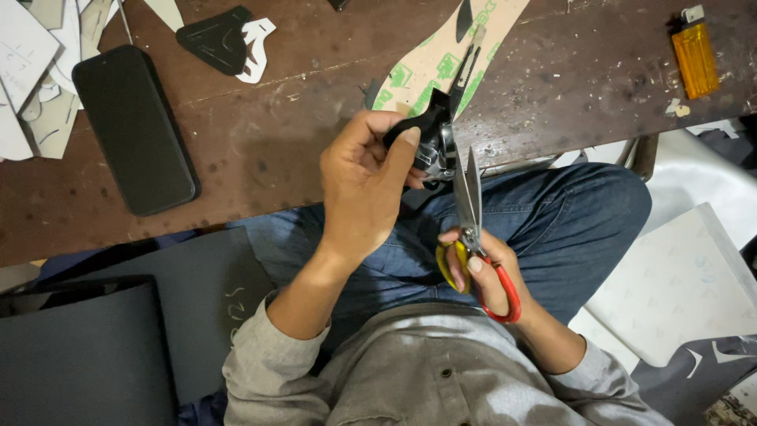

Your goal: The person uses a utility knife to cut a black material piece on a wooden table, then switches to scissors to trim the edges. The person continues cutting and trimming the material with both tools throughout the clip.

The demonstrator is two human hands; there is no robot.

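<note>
My left hand [364, 183] grips a small black cut piece of material [426, 128] with a shiny grey part under it, held just off the table's front edge above my lap. My right hand [482, 272] holds scissors [470, 207] with one yellow and one red handle loop. The blades point up toward the black piece and meet its lower edge. Both forearms wear grey sleeves, and my blue jeans lie underneath.
A dark brown worktable [260, 142] carries a black phone [134, 128], a shoe-sole-shaped cardboard pattern [441, 55], a black and white cut-out [225, 39], pale paper patterns [31, 71] and an orange lighter [695, 57]. Dark sheets [118, 331] lie at lower left, white sheets [678, 284] at right.
</note>
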